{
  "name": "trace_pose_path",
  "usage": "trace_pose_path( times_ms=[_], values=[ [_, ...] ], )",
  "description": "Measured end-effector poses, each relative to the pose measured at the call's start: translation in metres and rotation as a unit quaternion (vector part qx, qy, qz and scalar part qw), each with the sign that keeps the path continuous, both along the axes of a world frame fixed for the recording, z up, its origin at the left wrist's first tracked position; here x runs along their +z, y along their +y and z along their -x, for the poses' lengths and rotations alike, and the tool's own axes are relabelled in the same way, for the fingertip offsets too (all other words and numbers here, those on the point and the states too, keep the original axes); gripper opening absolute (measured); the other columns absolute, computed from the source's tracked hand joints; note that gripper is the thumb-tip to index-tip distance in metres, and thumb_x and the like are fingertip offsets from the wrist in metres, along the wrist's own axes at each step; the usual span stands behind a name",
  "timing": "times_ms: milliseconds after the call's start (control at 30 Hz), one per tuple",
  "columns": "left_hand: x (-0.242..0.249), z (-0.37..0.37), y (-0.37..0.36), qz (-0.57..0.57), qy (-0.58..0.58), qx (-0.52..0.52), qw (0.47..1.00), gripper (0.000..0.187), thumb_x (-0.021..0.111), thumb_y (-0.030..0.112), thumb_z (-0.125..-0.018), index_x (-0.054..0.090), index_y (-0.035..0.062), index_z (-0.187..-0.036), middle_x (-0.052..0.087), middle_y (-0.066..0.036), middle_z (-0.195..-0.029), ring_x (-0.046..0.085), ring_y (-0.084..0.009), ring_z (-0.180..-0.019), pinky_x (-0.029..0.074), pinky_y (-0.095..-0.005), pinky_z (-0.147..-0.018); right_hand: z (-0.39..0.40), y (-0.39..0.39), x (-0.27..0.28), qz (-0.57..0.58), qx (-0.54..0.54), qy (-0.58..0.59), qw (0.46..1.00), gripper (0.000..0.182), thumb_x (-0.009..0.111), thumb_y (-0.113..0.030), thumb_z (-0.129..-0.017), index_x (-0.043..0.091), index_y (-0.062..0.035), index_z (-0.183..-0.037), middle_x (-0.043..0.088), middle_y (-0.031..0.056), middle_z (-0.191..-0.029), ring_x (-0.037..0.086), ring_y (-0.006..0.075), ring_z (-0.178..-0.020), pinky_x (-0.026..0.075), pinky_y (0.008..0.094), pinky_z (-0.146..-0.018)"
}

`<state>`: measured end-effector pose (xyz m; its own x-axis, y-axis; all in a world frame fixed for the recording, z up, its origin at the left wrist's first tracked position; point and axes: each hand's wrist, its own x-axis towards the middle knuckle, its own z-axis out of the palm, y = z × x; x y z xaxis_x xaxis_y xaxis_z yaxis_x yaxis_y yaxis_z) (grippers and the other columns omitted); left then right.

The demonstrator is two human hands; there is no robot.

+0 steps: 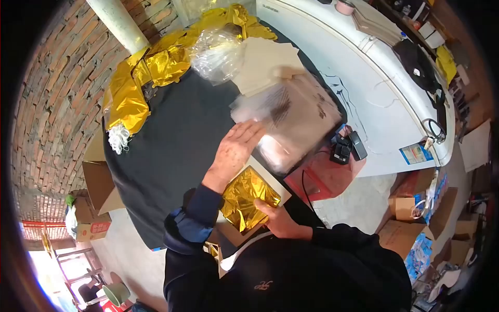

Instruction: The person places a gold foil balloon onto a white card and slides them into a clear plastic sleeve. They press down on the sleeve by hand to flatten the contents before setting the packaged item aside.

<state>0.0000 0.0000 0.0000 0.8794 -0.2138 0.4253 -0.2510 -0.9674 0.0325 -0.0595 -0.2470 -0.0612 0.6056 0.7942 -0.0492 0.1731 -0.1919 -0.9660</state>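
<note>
Faced a rough brick wall [57, 93] on the left, with a pale pole [117, 23] slanting beside it, and a broad white panel [364, 57] on the right. Between them, saw a surface spread with dark cloth [171, 135]. Noted crumpled gold sheeting [169, 65] along the far side, a bundle of white string [118, 138] at its left end, and a clear plastic bag [215, 54] next to pale brown sheets [265, 60]. Nearer, picked out a blurred pile of clear film [299, 125], with a red container [327, 179] just beside. Farther right, spotted cardboard boxes [403, 239].

Judged the step in hand as handling the film on one side while steadying folded gold foil [244, 197] on the other, close to the body. Held the left hand [233, 152] flat at the film's near edge, fingers straight and close together — could not tell whether pinching a sheet. Clamped the foil with the right hand [283, 221], thumb on top, other fingers mostly hidden. Seemingly called for a light touch on thin film — and an unmoving grip on the foil.
</note>
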Motion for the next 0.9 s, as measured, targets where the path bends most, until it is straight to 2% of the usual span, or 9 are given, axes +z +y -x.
trace_pose_path(
  times_ms=[33, 100, 300, 467, 500, 567, 767, 800, 900],
  values=[
    [-0.001, 0.007, 0.003, 0.000, -0.019, -0.001, 1.000, 0.042, 0.066, 0.009, -0.089, 0.072, 0.0103, -0.131, 0.071, -0.009, -0.141, 0.064, -0.0254, -0.135, 0.048, -0.0380, -0.115, -0.003, 0.008, 0.034, 0.067, -0.014, 0.183, 0.981, 0.057, 0.073, -0.003, -0.099, 0.060, -0.0054, -0.154, 0.070, 0.0229, -0.134, 0.072, 0.0358, -0.117, 0.057, 0.0402, -0.099],
    [-0.010, -0.002, -0.002, 0.010, -0.064, 0.003, 0.998, 0.034, 0.067, 0.010, -0.088, 0.076, 0.0092, -0.121, 0.075, -0.008, -0.131, 0.069, -0.0238, -0.127, 0.052, -0.0385, -0.108, -0.020, 0.002, 0.046, 0.132, -0.025, 0.305, 0.943, 0.058, 0.074, 0.007, -0.093, 0.063, -0.0013, -0.149, 0.072, 0.0245, -0.130, 0.072, 0.0398, -0.117, 0.058, 0.0445, -0.101],
    [0.022, 0.025, 0.018, 0.021, -0.086, 0.044, 0.995, 0.027, 0.070, 0.009, -0.085, 0.077, 0.0099, -0.111, 0.078, -0.004, -0.116, 0.072, -0.0202, -0.119, 0.052, -0.0378, -0.097, 0.004, -0.001, 0.002, -0.068, -0.008, 0.059, 0.996, 0.037, 0.060, -0.021, -0.113, 0.063, 0.0004, -0.143, 0.072, 0.0169, -0.125, 0.069, 0.0272, -0.115, 0.054, 0.0407, -0.102],
    [0.037, 0.087, 0.083, 0.046, -0.178, 0.183, 0.966, 0.022, 0.079, 0.001, -0.084, 0.076, 0.0114, -0.103, 0.079, -0.002, -0.109, 0.075, -0.0204, -0.111, 0.052, -0.0374, -0.094, 0.000, -0.010, -0.013, -0.070, 0.044, -0.074, 0.994, 0.050, 0.070, 0.005, -0.101, 0.061, 0.0008, -0.150, 0.073, 0.0238, -0.125, 0.073, 0.0371, -0.116, 0.059, 0.0420, -0.100],
    [0.034, 0.107, 0.094, 0.050, -0.172, 0.207, 0.962, 0.018, 0.080, -0.001, -0.086, 0.077, 0.0103, -0.101, 0.080, -0.003, -0.110, 0.075, -0.0230, -0.112, 0.053, -0.0384, -0.092, -0.001, -0.009, -0.004, -0.064, 0.039, 0.010, 0.997, 0.049, 0.069, 0.005, -0.102, 0.061, 0.0005, -0.150, 0.073, 0.0234, -0.125, 0.073, 0.0357, -0.116, 0.059, 0.0416, -0.099],
    [0.016, 0.153, 0.114, 0.084, -0.138, 0.225, 0.961, 0.017, 0.081, -0.001, -0.085, 0.077, 0.0085, -0.099, 0.080, -0.005, -0.112, 0.075, -0.0261, -0.116, 0.055, -0.0390, -0.093, -0.007, -0.023, -0.016, -0.060, 0.063, -0.202, 0.975, 0.048, 0.070, 0.004, -0.101, 0.063, 0.0021, -0.148, 0.073, 0.0240, -0.125, 0.073, 0.0370, -0.117, 0.058, 0.0424, -0.102],
    [-0.003, 0.259, 0.109, 0.228, -0.033, 0.265, 0.936, 0.029, 0.078, -0.010, -0.083, 0.079, 0.0028, -0.109, 0.078, -0.013, -0.128, 0.069, -0.0339, -0.132, 0.052, -0.0444, -0.115, -0.030, -0.036, 0.023, 0.065, 0.083, -0.190, 0.976, 0.044, 0.069, -0.004, -0.104, 0.059, 0.0048, -0.145, 0.070, 0.0240, -0.137, 0.069, 0.0372, -0.129, 0.053, 0.0452, -0.111],
    [-0.002, 0.266, 0.107, 0.226, -0.010, 0.261, 0.938, 0.032, 0.075, -0.008, -0.081, 0.079, 0.0025, -0.111, 0.077, -0.013, -0.130, 0.067, -0.0349, -0.134, 0.050, -0.0463, -0.118, -0.031, -0.031, 0.017, -0.005, 0.004, 0.082, 0.997, 0.040, 0.067, -0.006, -0.107, 0.059, 0.0052, -0.145, 0.068, 0.0209, -0.139, 0.067, 0.0320, -0.130, 0.053, 0.0413, -0.109],
    [0.021, 0.277, 0.102, 0.225, 0.055, 0.241, 0.942, 0.046, 0.066, -0.002, -0.075, 0.077, 0.0016, -0.119, 0.074, -0.014, -0.135, 0.062, -0.0379, -0.139, 0.043, -0.0517, -0.126, -0.049, -0.018, 0.048, -0.078, -0.076, 0.404, 0.908, 0.034, 0.063, -0.010, -0.113, 0.060, 0.0073, -0.142, 0.064, 0.0160, -0.145, 0.062, 0.0228, -0.134, 0.052, 0.0340, -0.109]
  ],
)
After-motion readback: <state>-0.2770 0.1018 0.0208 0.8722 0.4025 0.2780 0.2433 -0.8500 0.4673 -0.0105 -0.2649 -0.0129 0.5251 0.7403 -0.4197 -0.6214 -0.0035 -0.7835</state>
